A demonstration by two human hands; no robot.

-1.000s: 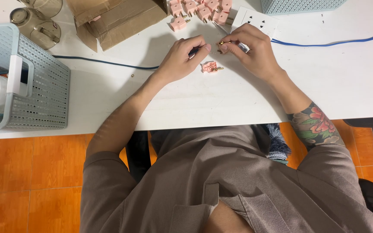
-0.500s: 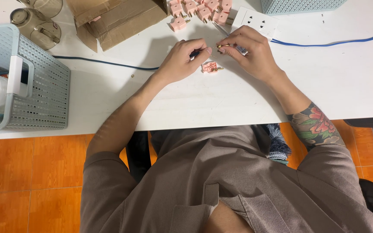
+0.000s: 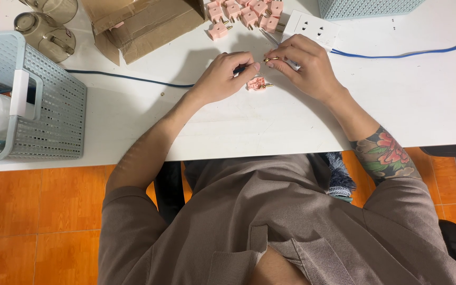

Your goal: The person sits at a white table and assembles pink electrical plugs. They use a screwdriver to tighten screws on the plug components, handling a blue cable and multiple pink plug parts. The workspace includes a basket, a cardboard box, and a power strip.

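A small brass pin (image 3: 270, 59) sits pinched at the fingertips of the right hand (image 3: 307, 68), held just above the tabletop (image 3: 428, 100). Directly below it, at about 6 o'clock and close by, a pink plug body (image 3: 257, 84) lies flat on the white surface, with a brass prong showing at its right edge. The left hand (image 3: 222, 76) is curled shut around a dark slim tool (image 3: 240, 68), which looks like a small screwdriver; its tip points toward the pin, though the tip itself is too small to make out.

To do this well, the pin seems best kept steady between thumb and forefinger while the tool tip is brought square to it, with both wrists resting on the tabletop for support and the plug body kept close underneath so a dropped part lands near.

At 12 o'clock from the hands lies a heap of pink plugs (image 3: 246, 11), and at 1 o'clock a white socket strip (image 3: 311, 26) with a blue cable (image 3: 397, 53) running off toward 3 o'clock. A brown cardboard box (image 3: 143, 21) stands at 11 o'clock, and a pale blue basket (image 3: 38, 100) at 9 o'clock.
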